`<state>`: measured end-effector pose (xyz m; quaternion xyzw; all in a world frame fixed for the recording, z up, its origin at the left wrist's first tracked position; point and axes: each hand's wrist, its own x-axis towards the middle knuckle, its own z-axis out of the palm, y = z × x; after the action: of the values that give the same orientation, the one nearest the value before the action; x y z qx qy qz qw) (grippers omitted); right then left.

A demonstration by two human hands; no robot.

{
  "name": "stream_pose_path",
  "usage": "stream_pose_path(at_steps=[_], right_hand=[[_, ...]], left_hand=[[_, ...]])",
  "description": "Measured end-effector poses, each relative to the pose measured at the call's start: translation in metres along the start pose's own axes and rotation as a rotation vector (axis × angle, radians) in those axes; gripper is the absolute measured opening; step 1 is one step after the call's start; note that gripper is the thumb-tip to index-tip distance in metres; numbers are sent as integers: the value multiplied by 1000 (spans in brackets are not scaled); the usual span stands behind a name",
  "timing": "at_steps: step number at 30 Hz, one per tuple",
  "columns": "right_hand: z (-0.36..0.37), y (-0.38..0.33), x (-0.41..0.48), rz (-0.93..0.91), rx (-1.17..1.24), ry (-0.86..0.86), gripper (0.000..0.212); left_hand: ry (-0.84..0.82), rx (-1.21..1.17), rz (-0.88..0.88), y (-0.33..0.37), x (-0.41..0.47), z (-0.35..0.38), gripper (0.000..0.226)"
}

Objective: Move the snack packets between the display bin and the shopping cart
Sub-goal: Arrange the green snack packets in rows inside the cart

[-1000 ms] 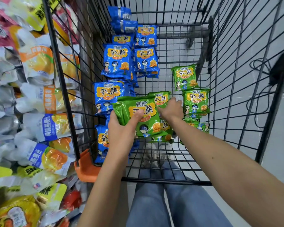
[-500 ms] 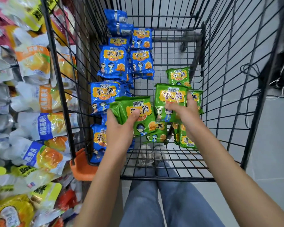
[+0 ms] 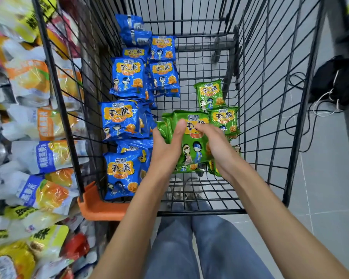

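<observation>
Inside the black wire shopping cart (image 3: pixel 270 137), my left hand (image 3: pixel 167 148) grips a stack of green snack packets (image 3: pixel 191 152) from the left, thumb across the front. My right hand (image 3: pixel 216 143) holds the same stack from the right, fingers on the top packet. More green packets (image 3: pixel 210 95) lie on the cart floor behind and to the right. Several blue packets (image 3: pixel 125 77) are piled along the cart's left side. The display bin (image 3: pixel 28 137) at the left holds mixed white, yellow and orange packets.
An orange plastic corner piece (image 3: pixel 97 208) sits at the cart's near left corner. Black cables and a dark bag (image 3: pixel 334 81) lie on the grey floor to the right. My legs in jeans and my shoes show below the cart's near edge.
My right hand lifted a green packet off the cart floor and brought it left onto the stack in my left hand. Both hands now hold the stack together.
</observation>
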<state>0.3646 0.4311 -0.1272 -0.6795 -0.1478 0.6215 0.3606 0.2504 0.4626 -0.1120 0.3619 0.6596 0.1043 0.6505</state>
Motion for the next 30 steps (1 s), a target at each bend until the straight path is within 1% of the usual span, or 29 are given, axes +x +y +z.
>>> stream_pose_path(at_steps=[2, 3, 4, 5, 6, 8, 9, 10, 11, 12, 13, 14, 16, 18, 19, 21, 23, 24, 26, 27, 29, 30], right_hand=[[1, 0, 2, 47, 12, -30, 17], [1, 0, 5, 74, -1, -34, 20], [-1, -2, 7, 100, 9, -37, 22], [-4, -4, 13, 111, 39, -49, 25], [-7, -7, 19, 105, 78, -63, 30], [-13, -16, 42, 71, 54, -39, 40], [-16, -22, 58, 48, 21, 41, 41], [-17, -28, 76, 13, -17, 166, 37], [-20, -31, 97, -25, -98, 318, 32], [-22, -33, 117, -54, -219, 452, 30], [-24, -34, 137, -58, -369, 545, 36], [-27, -33, 154, -39, -530, 588, 47], [-34, -27, 180, 40, -806, 583, 67], [-40, -18, 195, 102, -926, 555, 80], [-42, -14, 200, 116, -926, 545, 83], [-44, -8, 203, 119, -922, 550, 84], [-43, -6, 201, 75, -947, 580, 78], [-43, -8, 199, 39, -941, 613, 71], [-40, -12, 190, -54, -853, 667, 54], [-38, -14, 184, -103, -783, 669, 49], [-34, -18, 163, -217, -629, 650, 46], [-32, -18, 147, -270, -563, 645, 45]], left_hand=[[-65, -45, -53, 3, 2, 0, 138], [-83, -71, -72, 3, 6, -2, 140], [-83, -96, -86, 4, 11, -4, 133], [-71, -110, -93, 6, 16, -5, 119], [-59, -129, -101, 9, 22, -7, 105], [-51, -180, -112, 12, 35, -8, 87], [-49, -204, -105, 15, 41, -8, 80], [-43, -229, -97, 17, 47, -8, 75], [-35, -256, -94, 20, 52, -8, 76], [-25, -281, -102, 22, 57, -8, 83], [-15, -296, -115, 22, 60, -8, 93], [-14, -308, -127, 22, 63, -9, 100], [-40, -329, -138, 19, 67, -11, 104], [-65, -342, -151, 15, 69, -13, 108], [-73, -348, -158, 12, 70, -14, 109], [-89, -369, -162, 9, 70, -15, 103], [-102, -396, -160, 8, 68, -16, 96], [-102, -407, -163, 8, 67, -16, 95], [-110, -446, -167, 11, 64, -16, 98], [-126, -477, -160, 12, 61, -17, 95], [-157, -525, -131, 16, 54, -20, 84], [-161, -540, -124, 19, 48, -23, 82]])
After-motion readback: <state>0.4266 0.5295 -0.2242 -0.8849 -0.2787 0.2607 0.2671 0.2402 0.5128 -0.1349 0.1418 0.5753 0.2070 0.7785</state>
